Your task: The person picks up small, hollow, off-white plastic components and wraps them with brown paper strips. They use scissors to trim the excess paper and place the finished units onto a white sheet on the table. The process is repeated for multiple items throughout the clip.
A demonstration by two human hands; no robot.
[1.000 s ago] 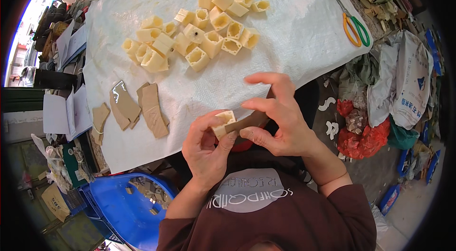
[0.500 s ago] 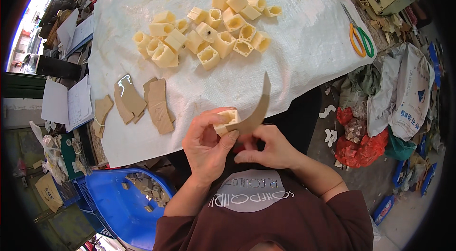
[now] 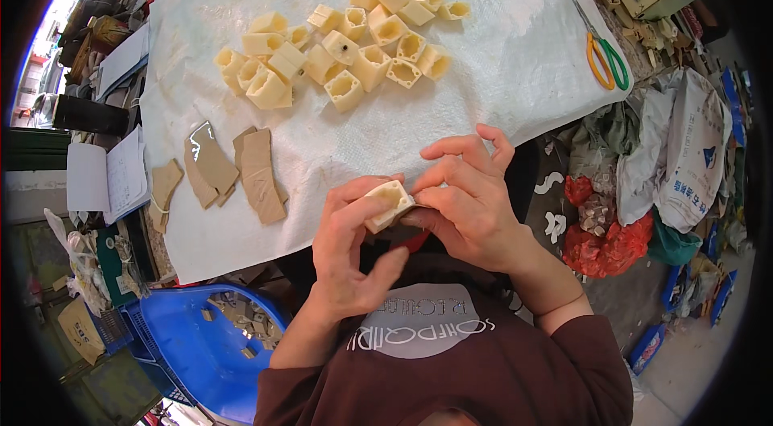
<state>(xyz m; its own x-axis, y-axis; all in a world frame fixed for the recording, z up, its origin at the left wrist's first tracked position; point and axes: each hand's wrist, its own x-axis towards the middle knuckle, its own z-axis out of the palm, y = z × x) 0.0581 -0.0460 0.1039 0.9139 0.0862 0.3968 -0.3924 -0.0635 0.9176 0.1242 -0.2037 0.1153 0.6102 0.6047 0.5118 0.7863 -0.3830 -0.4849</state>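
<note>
Just past the near edge of the white sheet, my left hand (image 3: pixel 342 245) grips a hollow cream plastic block (image 3: pixel 377 222), its open cavity facing up. The left fingers wrap over the block's far side, while the thumb stands off it. My right hand (image 3: pixel 475 204) pinches at the block's right side with thumb and forefinger, its other fingers raised. A thin brown strip (image 3: pixel 412 206) shows at that corner between the right fingertips and the block; most of it is hidden. Many similar cream blocks (image 3: pixel 345 89) lie in a loose heap beyond my hands.
Brown sheet pieces (image 3: pixel 259 176) lie left on the white sheet (image 3: pixel 322 148). Scissors (image 3: pixel 604 55) with orange and green handles rest at the right edge. A blue tub (image 3: pixel 189 345) with scraps stands lower left, an open notebook (image 3: pixel 105 180) above it. Bags (image 3: pixel 608 245) crowd the right floor.
The long curved brown strip that stuck up from the block is now mostly out of sight. My right hand has risen to the block's side, and my left thumb has lifted off.
</note>
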